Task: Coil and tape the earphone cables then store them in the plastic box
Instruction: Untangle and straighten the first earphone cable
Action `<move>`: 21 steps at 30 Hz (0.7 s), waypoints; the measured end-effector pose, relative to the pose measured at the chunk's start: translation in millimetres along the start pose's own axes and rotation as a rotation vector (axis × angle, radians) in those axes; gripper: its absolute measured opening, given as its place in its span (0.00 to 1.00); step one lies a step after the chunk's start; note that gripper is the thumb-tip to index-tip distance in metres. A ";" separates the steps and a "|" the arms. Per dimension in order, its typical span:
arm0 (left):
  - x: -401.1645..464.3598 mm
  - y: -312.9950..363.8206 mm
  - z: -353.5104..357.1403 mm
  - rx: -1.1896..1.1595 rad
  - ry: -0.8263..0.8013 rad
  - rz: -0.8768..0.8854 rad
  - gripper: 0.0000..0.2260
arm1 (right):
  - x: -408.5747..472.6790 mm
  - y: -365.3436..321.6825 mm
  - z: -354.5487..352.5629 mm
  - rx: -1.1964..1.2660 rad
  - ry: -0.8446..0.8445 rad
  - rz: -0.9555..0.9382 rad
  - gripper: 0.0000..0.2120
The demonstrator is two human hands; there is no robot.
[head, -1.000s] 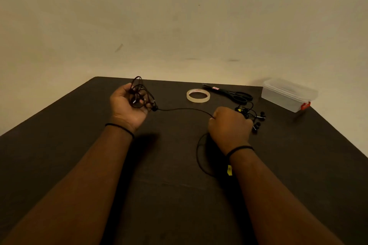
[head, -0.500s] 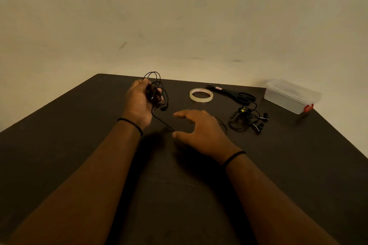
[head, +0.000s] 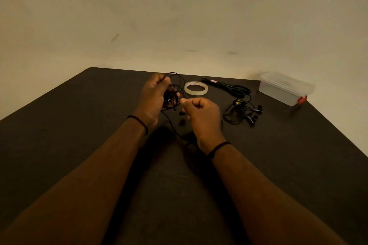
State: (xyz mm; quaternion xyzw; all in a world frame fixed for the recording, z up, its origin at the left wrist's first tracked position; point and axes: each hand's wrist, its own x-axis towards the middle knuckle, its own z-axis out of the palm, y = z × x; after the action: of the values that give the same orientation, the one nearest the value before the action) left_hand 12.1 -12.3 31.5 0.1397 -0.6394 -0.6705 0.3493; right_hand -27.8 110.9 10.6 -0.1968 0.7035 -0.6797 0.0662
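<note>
While the left hand [head: 153, 97] is gripping loose loops of a thin black earphone cable [head: 175, 87] above the dark brown table [head: 79, 125], the right hand [head: 201, 115] is curling just beside it, thumb and forefinger pinching together; whether they are catching the cable I cannot tell. A strand is trailing down between the wrists. Beyond are lying a clear tape roll [head: 196, 88], black scissors [head: 229, 86], a second tangled black earphone set [head: 243, 110] and the lidded translucent plastic box [head: 284, 87] at the table's far right.
</note>
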 end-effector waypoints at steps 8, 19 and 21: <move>-0.4 -3.3 -1.1 0.133 -0.006 0.037 0.07 | -0.1 -7.2 -7.2 0.130 -0.107 -0.015 0.07; 5.2 1.4 -17.3 -0.009 -0.049 -0.081 0.08 | 13.0 -21.2 -28.4 0.574 -0.115 0.216 0.09; 6.7 2.4 -22.7 0.008 -0.056 -0.076 0.08 | 17.7 -23.6 -42.1 0.615 -0.299 0.300 0.12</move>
State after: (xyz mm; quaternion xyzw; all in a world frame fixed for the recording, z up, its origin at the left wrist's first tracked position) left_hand 22.3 -33.8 32.2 0.1466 -0.6459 -0.6844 0.3048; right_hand -54.8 143.6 39.7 -0.1597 0.4701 -0.8056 0.3232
